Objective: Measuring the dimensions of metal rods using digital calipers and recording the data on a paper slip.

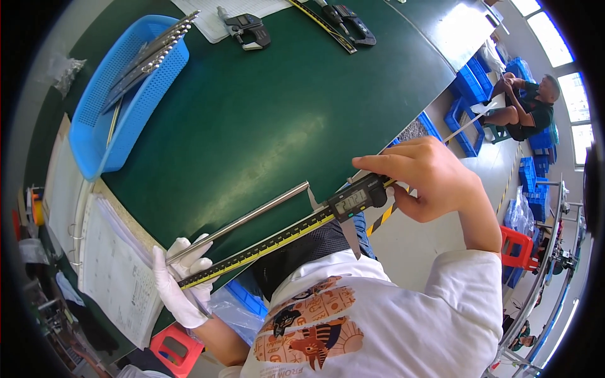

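Note:
My left hand (179,280), in a white glove, grips one end of a long thin steel rod (252,217) together with the tail of a digital caliper (296,230). The rod slants up to the right, its far end at the caliper's jaws. My bare right hand (428,179) pinches the caliper's black display slider, thumb under it. Both are held above the near edge of the green table (265,120).
A blue basket (120,107) with several steel rods sits at the far left. A micrometer (249,28) and another caliper (343,22) lie on papers at the far side. A clipboard with sheets (120,271) is at left. Another person (526,107) sits among blue crates to the right.

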